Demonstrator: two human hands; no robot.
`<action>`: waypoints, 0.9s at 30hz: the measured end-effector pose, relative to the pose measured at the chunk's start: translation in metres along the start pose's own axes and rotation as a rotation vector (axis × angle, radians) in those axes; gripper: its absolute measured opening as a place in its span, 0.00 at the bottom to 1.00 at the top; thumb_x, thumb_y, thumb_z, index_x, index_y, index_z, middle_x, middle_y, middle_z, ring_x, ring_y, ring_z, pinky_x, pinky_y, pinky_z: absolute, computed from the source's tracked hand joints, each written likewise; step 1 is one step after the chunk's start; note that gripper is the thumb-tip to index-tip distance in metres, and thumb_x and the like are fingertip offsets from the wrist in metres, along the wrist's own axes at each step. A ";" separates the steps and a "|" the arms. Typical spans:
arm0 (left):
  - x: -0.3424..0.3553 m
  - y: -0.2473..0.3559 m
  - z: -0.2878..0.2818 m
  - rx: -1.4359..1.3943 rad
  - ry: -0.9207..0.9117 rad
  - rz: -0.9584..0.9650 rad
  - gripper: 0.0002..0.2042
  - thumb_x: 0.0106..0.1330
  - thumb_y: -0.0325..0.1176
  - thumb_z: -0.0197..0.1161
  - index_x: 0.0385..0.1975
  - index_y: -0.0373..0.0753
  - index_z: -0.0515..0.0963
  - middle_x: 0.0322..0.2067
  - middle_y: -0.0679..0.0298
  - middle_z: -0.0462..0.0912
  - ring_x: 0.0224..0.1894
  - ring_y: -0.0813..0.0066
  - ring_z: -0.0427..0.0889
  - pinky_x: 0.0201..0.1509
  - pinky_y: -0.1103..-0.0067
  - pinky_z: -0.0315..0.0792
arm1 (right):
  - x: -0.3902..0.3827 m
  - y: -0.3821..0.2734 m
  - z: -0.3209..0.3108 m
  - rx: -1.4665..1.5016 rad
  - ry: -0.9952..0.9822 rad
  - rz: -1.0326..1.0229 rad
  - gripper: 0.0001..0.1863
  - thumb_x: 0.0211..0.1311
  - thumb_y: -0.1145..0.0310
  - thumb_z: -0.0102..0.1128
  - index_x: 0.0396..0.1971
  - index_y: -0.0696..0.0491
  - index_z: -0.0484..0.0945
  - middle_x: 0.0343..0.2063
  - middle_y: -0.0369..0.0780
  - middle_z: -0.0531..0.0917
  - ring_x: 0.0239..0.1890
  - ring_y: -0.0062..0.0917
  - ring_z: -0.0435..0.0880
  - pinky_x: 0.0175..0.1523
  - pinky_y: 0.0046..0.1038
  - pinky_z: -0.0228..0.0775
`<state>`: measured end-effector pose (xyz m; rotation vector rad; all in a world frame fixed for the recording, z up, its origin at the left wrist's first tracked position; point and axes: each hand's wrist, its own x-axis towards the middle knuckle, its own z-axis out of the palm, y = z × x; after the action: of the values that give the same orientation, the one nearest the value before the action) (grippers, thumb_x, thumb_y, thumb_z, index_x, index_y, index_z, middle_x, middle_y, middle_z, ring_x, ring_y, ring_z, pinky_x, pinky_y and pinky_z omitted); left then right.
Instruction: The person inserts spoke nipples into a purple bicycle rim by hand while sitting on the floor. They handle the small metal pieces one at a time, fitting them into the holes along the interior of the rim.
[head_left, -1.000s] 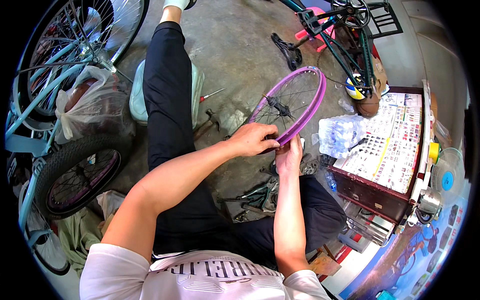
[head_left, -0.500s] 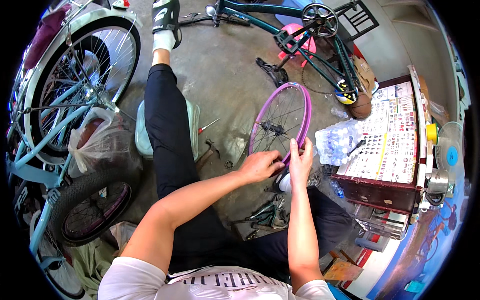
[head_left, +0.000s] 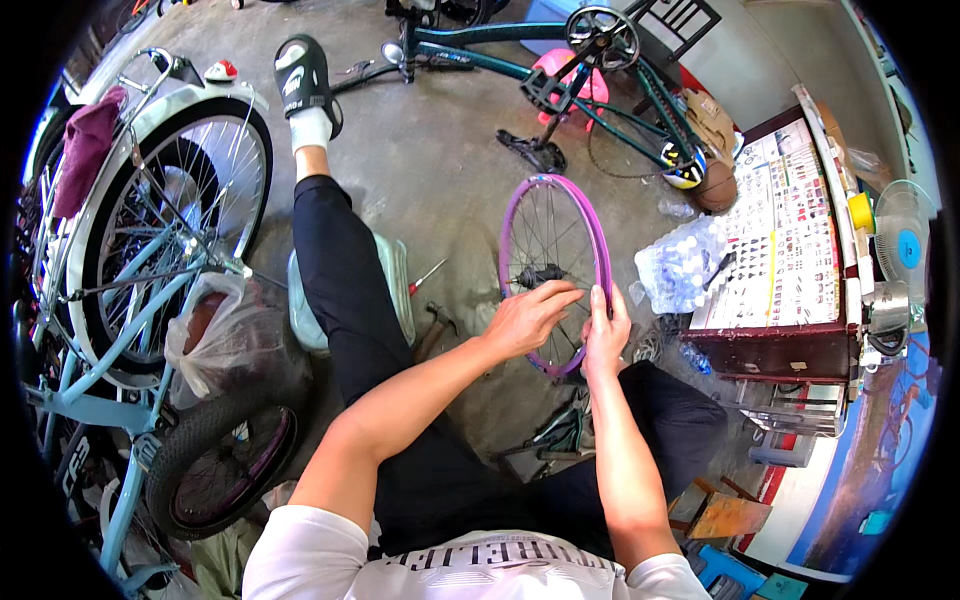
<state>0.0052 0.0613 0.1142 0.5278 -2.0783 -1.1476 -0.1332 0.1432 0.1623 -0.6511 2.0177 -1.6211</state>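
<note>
A purple bicycle wheel rim (head_left: 603,250) stands tilted in front of me, with thin dark spokes running to a black hub (head_left: 540,275). My right hand (head_left: 606,338) is closed around the near right part of the rim, thumb pointing up along it. Across the lower spokes reaches my left hand (head_left: 528,318), its fingers bent and drawn together, tips close to the rim by my right thumb. Whatever those fingertips may pinch is too small to make out. No tyre shows on this rim.
A screwdriver (head_left: 428,277), a hammer (head_left: 436,325) and several hand tools (head_left: 550,435) lie on the floor. At left stand a light-blue bicycle (head_left: 110,400) and a fat tyre (head_left: 215,460). A dark green bicycle frame (head_left: 480,60) is beyond. At right, bottles in plastic wrap (head_left: 680,268) sit beside a cabinet (head_left: 770,350).
The wheel has turned slightly, and its rim's lower edge now shows below my left hand. My left hand has shifted up, over the spokes. My right hand stays on the rim. The view has shifted.
</note>
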 end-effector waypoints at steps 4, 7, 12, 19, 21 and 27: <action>-0.002 0.001 0.002 -0.055 0.002 0.058 0.21 0.66 0.27 0.68 0.59 0.42 0.80 0.56 0.63 0.83 0.52 0.56 0.86 0.48 0.65 0.81 | 0.004 -0.003 0.009 -0.079 -0.059 -0.033 0.20 0.76 0.60 0.65 0.58 0.58 0.82 0.24 0.28 0.75 0.17 0.09 0.65 0.20 0.19 0.54; -0.006 -0.007 0.008 -0.049 0.014 0.041 0.19 0.66 0.27 0.67 0.57 0.40 0.80 0.53 0.61 0.83 0.49 0.55 0.86 0.48 0.65 0.81 | 0.004 -0.001 0.020 -0.100 -0.093 -0.019 0.20 0.78 0.59 0.63 0.58 0.58 0.82 0.26 0.30 0.77 0.18 0.10 0.67 0.20 0.19 0.55; 0.000 -0.008 0.003 -0.109 0.032 -0.026 0.18 0.66 0.25 0.65 0.57 0.40 0.81 0.48 0.59 0.85 0.47 0.55 0.87 0.48 0.66 0.81 | 0.006 -0.019 0.018 -0.030 -0.185 0.106 0.27 0.85 0.48 0.45 0.58 0.56 0.82 0.38 0.34 0.82 0.24 0.13 0.75 0.25 0.19 0.67; 0.012 -0.007 0.005 -0.149 0.163 -0.001 0.14 0.65 0.26 0.69 0.50 0.40 0.86 0.41 0.59 0.88 0.41 0.56 0.89 0.44 0.67 0.82 | 0.018 0.007 0.000 0.050 -0.223 0.019 0.27 0.86 0.51 0.41 0.65 0.58 0.73 0.57 0.40 0.80 0.58 0.24 0.78 0.62 0.29 0.71; 0.013 -0.012 0.005 -0.119 0.174 -0.002 0.14 0.65 0.26 0.69 0.50 0.40 0.86 0.42 0.59 0.88 0.41 0.57 0.89 0.44 0.67 0.82 | 0.006 0.012 0.002 0.048 -0.173 -0.034 0.27 0.86 0.51 0.42 0.63 0.59 0.73 0.56 0.41 0.79 0.58 0.25 0.77 0.66 0.31 0.66; 0.020 -0.018 0.002 -0.152 0.231 -0.060 0.07 0.64 0.24 0.70 0.40 0.37 0.88 0.35 0.58 0.90 0.37 0.60 0.91 0.40 0.71 0.82 | -0.025 0.055 -0.002 -0.153 -0.174 0.003 0.27 0.86 0.46 0.39 0.58 0.56 0.73 0.37 0.36 0.77 0.35 0.20 0.75 0.42 0.26 0.72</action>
<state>-0.0094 0.0402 0.1058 0.6210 -1.7740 -1.2072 -0.1187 0.1708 0.1106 -0.8147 2.0254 -1.3665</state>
